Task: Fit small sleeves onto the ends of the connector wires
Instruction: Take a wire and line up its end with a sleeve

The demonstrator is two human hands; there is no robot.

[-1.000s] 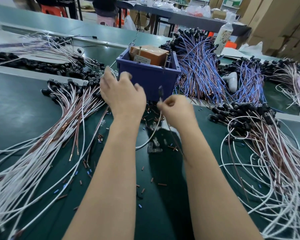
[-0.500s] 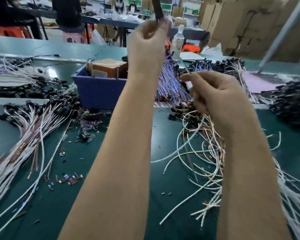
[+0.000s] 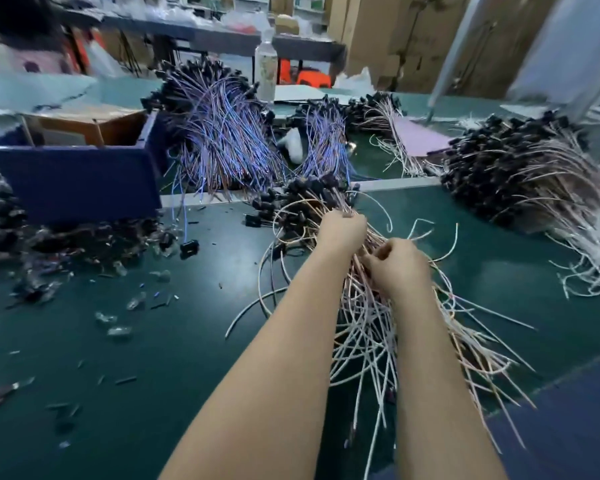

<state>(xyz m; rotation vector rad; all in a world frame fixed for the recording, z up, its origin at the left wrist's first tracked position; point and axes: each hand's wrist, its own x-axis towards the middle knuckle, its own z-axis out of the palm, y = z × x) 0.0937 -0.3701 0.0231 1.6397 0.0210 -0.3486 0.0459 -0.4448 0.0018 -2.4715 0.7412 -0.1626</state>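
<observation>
No text can be read; the bottle (image 3: pixel 266 69) label and cartons (image 3: pixel 395 36) are blurred

even, bright indoor light from overhead, with a pale sheen of glare on the green table top (image 3: pixel 236 261) left of centre. shadows are soft and faint. motion blur smears the whole frame, worst at the left edge and upper left, where the blue bin (image 3: pixel 73 181) loses its outline; the wires (image 3: pixel 364 323) in the middle are slightly sharper. lines lean at the right edge — wide-angle distortion.
</observation>
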